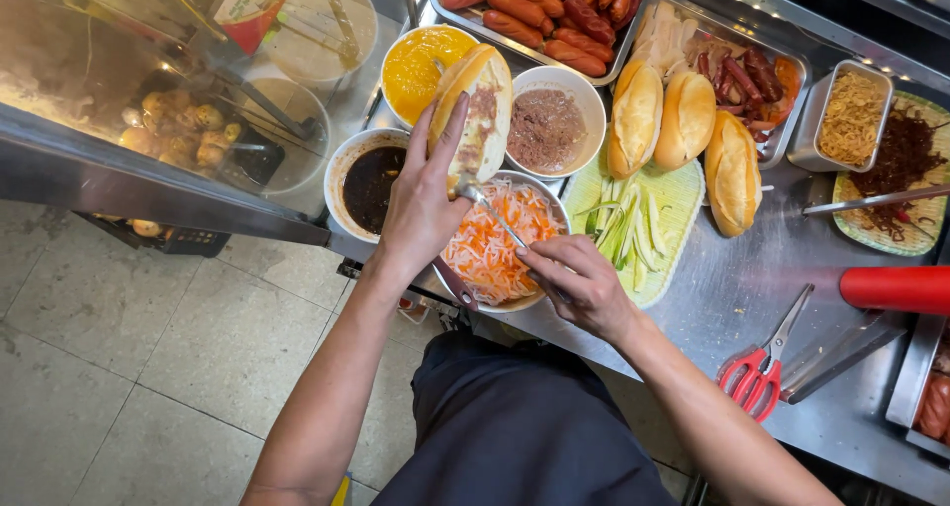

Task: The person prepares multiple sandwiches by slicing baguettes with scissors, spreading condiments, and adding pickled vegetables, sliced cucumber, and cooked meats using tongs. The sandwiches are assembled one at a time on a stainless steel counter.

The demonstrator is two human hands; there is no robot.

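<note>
- Gripping firmly, the left hand (421, 204) wraps a split baguette roll (477, 115), thumb on one side and fingers on the other, holding it open-side up above the bowls.
- Right hand (582, 283) is closed on the handle of a metal spoon (492, 209); the spoon's tip sits at the near end of the roll, over the bowl of shredded carrot and radish pickle (495, 244).
- Roll already shows a brown spread inside; it hangs between the dark sauce bowl (368, 184) on the left and the bowl of brown pâté (546, 130) on the right.
- Judgement on method: keep the roll tilted over the pickle bowl so that strands dropping off the spoon fall back in, and load from the near end toward the far end.
- Edges: the pickle bowl overhangs the near edge of the steel counter (732, 298); downward pressure on its near rim could tip it.
- Open room: bare counter lies to the right, near the red-handled scissors (764, 363). Far side is crowded by the yellow sauce bowl (421, 66), sausage tray (539, 11) and three whole rolls (683, 130), just beside the green plate of cucumber strips (633, 219).
</note>
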